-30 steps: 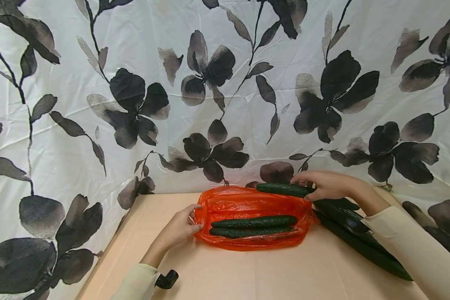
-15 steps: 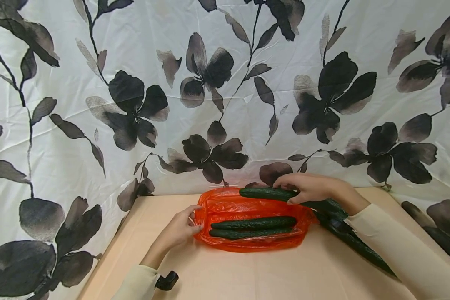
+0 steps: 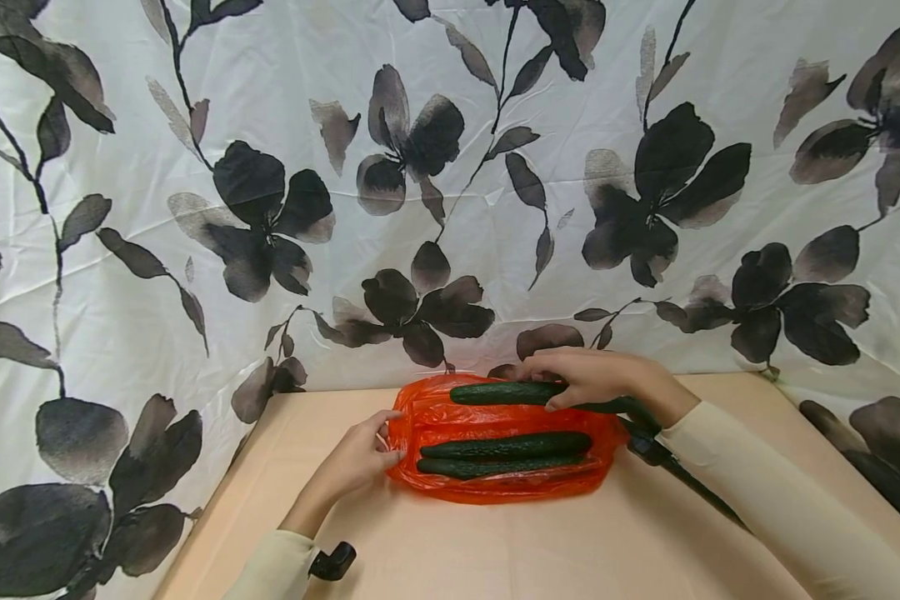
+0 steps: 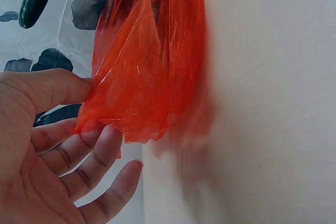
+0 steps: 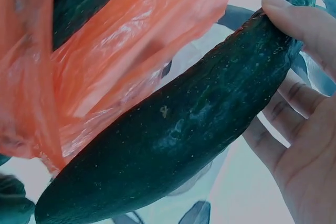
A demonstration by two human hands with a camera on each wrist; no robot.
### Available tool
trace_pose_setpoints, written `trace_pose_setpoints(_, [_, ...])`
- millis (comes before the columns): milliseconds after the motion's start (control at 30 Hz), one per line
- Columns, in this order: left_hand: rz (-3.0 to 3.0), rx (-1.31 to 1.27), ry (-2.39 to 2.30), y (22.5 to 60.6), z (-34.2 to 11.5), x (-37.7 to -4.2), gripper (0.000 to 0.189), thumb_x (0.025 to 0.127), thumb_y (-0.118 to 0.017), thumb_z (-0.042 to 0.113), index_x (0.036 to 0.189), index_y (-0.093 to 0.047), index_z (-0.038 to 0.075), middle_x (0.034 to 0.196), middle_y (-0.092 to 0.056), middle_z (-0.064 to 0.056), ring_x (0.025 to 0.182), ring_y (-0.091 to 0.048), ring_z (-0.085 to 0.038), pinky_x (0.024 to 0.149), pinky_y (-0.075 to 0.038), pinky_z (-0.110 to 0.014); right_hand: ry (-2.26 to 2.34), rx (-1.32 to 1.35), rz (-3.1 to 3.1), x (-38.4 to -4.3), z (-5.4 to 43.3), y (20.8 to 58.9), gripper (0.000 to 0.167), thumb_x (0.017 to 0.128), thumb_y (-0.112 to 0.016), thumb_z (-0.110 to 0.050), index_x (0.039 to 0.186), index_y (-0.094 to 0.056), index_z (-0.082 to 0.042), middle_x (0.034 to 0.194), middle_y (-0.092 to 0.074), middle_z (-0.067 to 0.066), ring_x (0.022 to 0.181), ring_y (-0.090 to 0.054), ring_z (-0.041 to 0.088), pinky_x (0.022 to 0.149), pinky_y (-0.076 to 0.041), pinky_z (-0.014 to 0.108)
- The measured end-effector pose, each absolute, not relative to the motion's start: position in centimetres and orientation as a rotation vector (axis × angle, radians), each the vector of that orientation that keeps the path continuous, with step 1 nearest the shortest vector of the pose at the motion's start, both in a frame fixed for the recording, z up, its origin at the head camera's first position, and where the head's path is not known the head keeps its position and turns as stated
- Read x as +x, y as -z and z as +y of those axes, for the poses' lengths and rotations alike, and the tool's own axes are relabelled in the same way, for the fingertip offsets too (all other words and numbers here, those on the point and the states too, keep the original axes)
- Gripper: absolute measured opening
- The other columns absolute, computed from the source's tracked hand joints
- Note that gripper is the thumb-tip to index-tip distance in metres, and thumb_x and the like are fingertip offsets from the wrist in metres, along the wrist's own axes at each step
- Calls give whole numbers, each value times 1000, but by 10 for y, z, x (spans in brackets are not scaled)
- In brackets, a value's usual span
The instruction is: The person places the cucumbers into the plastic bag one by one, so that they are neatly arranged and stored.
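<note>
One cucumber (image 3: 498,393) we're gripping in our right hand (image 3: 594,375), left hand (image 3: 356,454) pinching the bag (image 3: 427,417); apparently we're packing, and lowering is needed.

Over the last second, your right hand (image 3: 588,373) has carried the cucumber (image 3: 498,393) it holds to the left and slightly nearer. In the head view, the cucumber's left tip has gone from the far edge of the red bag (image 3: 450,422) to over its far half, closer to the left side. Your right sleeve (image 3: 765,492) has swung left with it, and now hides more of the cucumbers on the right (image 3: 701,489).
</note>
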State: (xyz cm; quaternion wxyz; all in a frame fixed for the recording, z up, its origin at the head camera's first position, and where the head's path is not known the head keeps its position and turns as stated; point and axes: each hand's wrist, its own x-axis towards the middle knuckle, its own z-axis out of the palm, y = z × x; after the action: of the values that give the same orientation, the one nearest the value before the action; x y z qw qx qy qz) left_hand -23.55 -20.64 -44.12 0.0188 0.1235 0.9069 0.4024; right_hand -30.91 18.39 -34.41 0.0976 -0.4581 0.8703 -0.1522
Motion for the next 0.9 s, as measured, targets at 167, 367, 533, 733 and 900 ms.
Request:
trace_pose_setpoints(167, [2805,368,-1250,442,-207,-236,59,85,-78,5,140,-56,7,93,-58,-6,72,-60,-20,58,-52,-28,409,-1389,2564,-311,170,342,53,90,-76,-20,139,-56,-23,127,-60,-7,114,-59,18,101,-48,47])
trace_pose_setpoints(367, [2809,389,-1255,442,-208,-237,59,84,-78,5,139,-56,5,92,-59,-8,72,-59,-18,58,-51,-28,397,-1446,2578,-312,154,333,50,90,-75,-21,136,-57,-24,122,-61,-8,110,-58,15,98,-49,44])
trace_pose_setpoints(533, [2797,395,-1267,441,-208,-237,60,84,-79,5,139,-56,5,92,-59,-8,72,-59,-17,58,-51,-28,428,-1448,2568,-312,144,328,52,90,-75,-19,139,-56,-24,119,-61,-7,106,-58,15,94,-52,42])
trace_pose_setpoints(733, [2796,371,-1265,439,-208,-236,60,84,-78,5,140,-55,5,92,-58,-8,71,-59,-18,57,-51,-28,459,-1399,2545,-316,134,337,53,93,-73,-20,141,-52,-19,122,-62,-1,110,-61,17,96,-52,40])
trace_pose_setpoints(900, [2798,366,-1260,438,-209,-235,60,84,-79,5,140,-55,5,92,-58,-7,72,-59,-18,58,-50,-28,428,-1347,2543,-318,131,350,51,93,-74,-22,139,-51,-22,127,-61,-2,113,-59,18,100,-50,42])
